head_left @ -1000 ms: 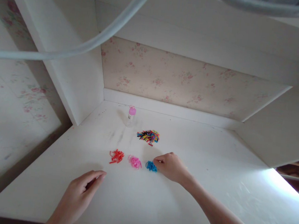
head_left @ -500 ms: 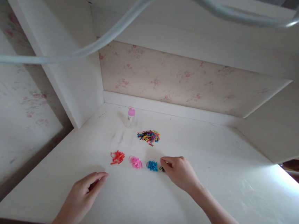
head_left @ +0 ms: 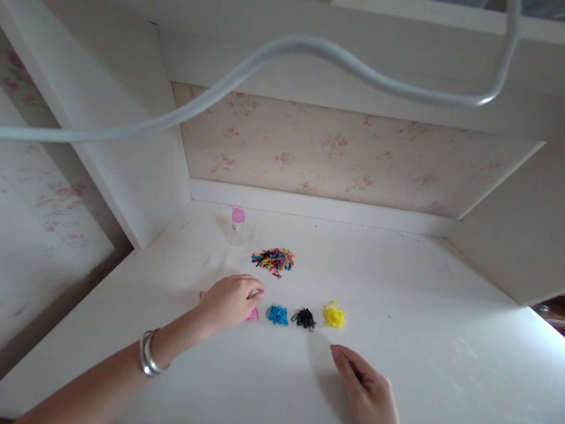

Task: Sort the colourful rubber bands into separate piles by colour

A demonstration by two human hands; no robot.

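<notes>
My left hand (head_left: 230, 302) reaches over the pink rubber bands (head_left: 252, 314), covering most of them. Its fingers are pinched just below the mixed-colour heap of rubber bands (head_left: 274, 259); anything between them is too small to see. A silver bangle (head_left: 147, 353) circles that wrist. Nearer the front, my right hand (head_left: 368, 391) hovers with thumb and fingers closed together, below the yellow rubber bands (head_left: 335, 315); I cannot make out anything in its grip. Between the hands lie blue rubber bands (head_left: 278, 314) and black rubber bands (head_left: 305, 318). The red pile is almost wholly hidden behind my left hand.
A small clear bottle with a pink lid (head_left: 237, 224) stands at the back left of the white desk (head_left: 247, 387). White side panels and an overhead shelf enclose the desk. A pale cable (head_left: 307, 44) hangs across the upper view.
My left hand has moved forward and right, over the pink bands. My right hand has drawn back towards the front and right, uncovering the black and yellow piles. The view has shifted slightly.
</notes>
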